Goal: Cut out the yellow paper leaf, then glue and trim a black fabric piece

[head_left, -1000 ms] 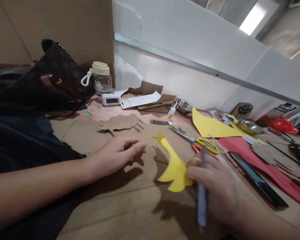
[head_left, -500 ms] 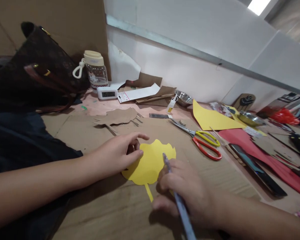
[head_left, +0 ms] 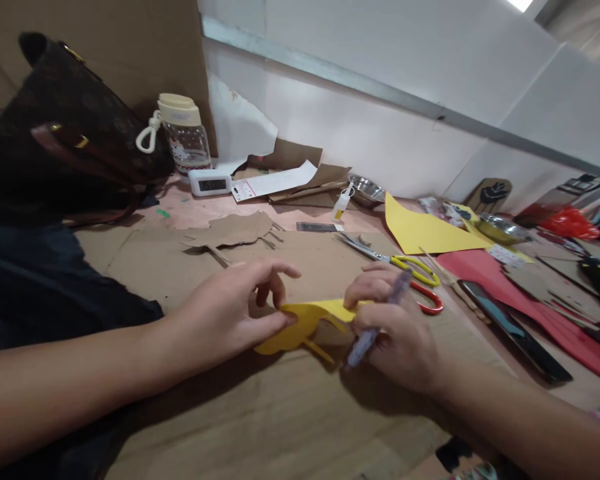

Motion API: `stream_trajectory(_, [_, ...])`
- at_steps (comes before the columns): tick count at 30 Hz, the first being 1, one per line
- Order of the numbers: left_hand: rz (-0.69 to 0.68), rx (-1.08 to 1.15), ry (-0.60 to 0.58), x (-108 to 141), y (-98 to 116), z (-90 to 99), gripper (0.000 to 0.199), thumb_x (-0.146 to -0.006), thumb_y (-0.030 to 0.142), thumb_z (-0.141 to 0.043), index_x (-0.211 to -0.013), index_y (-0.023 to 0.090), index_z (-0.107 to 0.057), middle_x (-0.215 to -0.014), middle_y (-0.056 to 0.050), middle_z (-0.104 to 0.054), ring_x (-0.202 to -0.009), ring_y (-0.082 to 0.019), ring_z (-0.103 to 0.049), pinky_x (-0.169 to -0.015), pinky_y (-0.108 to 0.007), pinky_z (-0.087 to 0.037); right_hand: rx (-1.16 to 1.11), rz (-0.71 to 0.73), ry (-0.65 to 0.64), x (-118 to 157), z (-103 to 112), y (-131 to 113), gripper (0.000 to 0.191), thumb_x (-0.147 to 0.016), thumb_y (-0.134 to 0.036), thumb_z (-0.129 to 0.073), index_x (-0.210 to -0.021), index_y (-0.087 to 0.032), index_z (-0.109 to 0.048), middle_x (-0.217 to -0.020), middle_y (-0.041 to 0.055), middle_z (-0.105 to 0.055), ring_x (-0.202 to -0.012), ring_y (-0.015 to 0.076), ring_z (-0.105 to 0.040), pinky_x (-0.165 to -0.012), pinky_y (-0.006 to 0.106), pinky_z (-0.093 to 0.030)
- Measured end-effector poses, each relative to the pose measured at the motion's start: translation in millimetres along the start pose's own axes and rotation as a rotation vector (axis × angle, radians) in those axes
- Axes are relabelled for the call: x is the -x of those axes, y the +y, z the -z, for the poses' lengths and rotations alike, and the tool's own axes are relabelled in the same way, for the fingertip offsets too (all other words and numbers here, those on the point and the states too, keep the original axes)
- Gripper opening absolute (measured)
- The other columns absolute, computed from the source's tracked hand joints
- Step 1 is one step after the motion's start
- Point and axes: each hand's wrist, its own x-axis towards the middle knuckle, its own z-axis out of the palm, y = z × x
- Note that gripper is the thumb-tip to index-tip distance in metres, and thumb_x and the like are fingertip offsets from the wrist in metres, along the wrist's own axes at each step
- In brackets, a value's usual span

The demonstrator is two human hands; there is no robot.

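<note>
Brown cardboard (head_left: 230,427) is spread beneath the work, its near part left open. The left side is crowded by a dark bag (head_left: 10,147) and black cloth (head_left: 40,287). Above the cardboard, a yellow paper cutout (head_left: 300,325) is held tilted, pinched by the left hand (head_left: 247,300) and the right hand (head_left: 400,333). Just past the latter, scissors (head_left: 380,256) are partly hidden. On a white timer (head_left: 210,184), digits are shown (too blurred to be read). A pen (head_left: 364,343) is also gripped in the right hand.

No legible text; digits on the white digital clock (head_left: 211,183) too blurred
</note>
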Motion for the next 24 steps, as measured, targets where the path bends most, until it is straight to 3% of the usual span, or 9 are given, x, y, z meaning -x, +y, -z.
stream_trajectory(2, [-0.041, 0.019, -0.007, -1, 3, 2.7, 0.010, -0.090, 0.022, -0.067, -0.099, 0.025, -0.072, -0.081, 0.003, -0.071, -0.075, -0.016, -0.065, -0.072, -0.029, -0.049, 0.147, 0.126, -0.002, 0, 7, -2, 0.024, -0.086, -0.005, -0.061, -0.078, -0.027, -0.053, -0.090, 0.0000, -0.072, -0.089, 0.0207, -0.063, -0.107, 0.048, -0.045])
stream_trajectory(4, [-0.161, -0.045, 0.035, -1, 5, 5.3, 0.011, -0.093, 0.016, -0.064, -0.088, 0.024, -0.069, -0.083, 0.002, -0.072, -0.079, -0.016, -0.066, -0.077, -0.030, -0.048, 0.231, 0.191, 0.041, -1, 12, -4, 0.025, -0.083, -0.005, -0.060, -0.078, -0.028, -0.053, -0.090, -0.0012, -0.073, -0.090, 0.0204, -0.062, -0.109, 0.046, -0.045])
stream_trajectory(9, [-0.481, -0.221, 0.186, 4, 7, 10.2, 0.018, -0.099, 0.008, -0.062, -0.096, 0.025, -0.067, -0.095, 0.001, -0.072, -0.087, -0.017, -0.067, -0.085, -0.033, -0.045, 0.280, 0.293, 0.127, -2, 14, -6, 0.027, -0.080, 0.001, -0.056, -0.077, -0.026, -0.053, -0.097, -0.0014, -0.071, -0.093, 0.0179, -0.061, -0.112, 0.044, -0.047])
stream_trajectory(17, [-0.558, -0.240, 0.166, 8, 10, 13.4, 0.019, -0.101, 0.005, -0.060, -0.101, 0.024, -0.061, -0.108, 0.000, -0.077, -0.100, -0.016, -0.071, -0.097, -0.036, -0.044, 0.225, 0.241, 0.139, -3, 12, -5, 0.028, -0.080, 0.002, -0.059, -0.078, -0.025, -0.052, -0.095, -0.0014, -0.072, -0.091, 0.0185, -0.064, -0.112, 0.045, -0.046])
stream_trajectory(20, [-0.423, -0.136, 0.188, 9, 23, 14.6, 0.015, -0.103, 0.011, -0.061, -0.103, 0.026, -0.062, -0.100, 0.005, -0.077, -0.093, -0.013, -0.073, -0.090, -0.030, -0.049, -0.018, 0.080, 0.178, -8, 14, -14, 0.028, -0.085, 0.000, -0.062, -0.080, -0.026, -0.051, -0.093, -0.0029, -0.070, -0.088, 0.0166, -0.069, -0.106, 0.043, -0.050])
stream_trajectory(22, [-0.197, 0.008, 0.245, 8, 32, 15.0, 0.006, -0.102, 0.023, -0.066, -0.102, 0.028, -0.064, -0.094, 0.006, -0.075, -0.082, -0.012, -0.073, -0.071, -0.023, -0.053, -0.245, -0.164, 0.261, -13, 17, -21, 0.030, -0.088, -0.002, -0.066, -0.086, -0.028, -0.050, -0.092, -0.0023, -0.069, -0.085, 0.0161, -0.071, -0.086, 0.035, -0.058])
stream_trajectory(24, [0.022, 0.128, 0.218, 6, 35, 14.4, 0.010, -0.097, 0.035, -0.071, -0.100, 0.027, -0.065, -0.091, 0.004, -0.075, -0.079, -0.014, -0.074, -0.060, -0.020, -0.054, -0.410, -0.428, 0.329, -17, 18, -25, 0.030, -0.089, -0.007, -0.071, -0.090, -0.029, -0.051, -0.092, -0.0007, -0.068, -0.083, 0.0159, -0.071, -0.068, 0.027, -0.057])
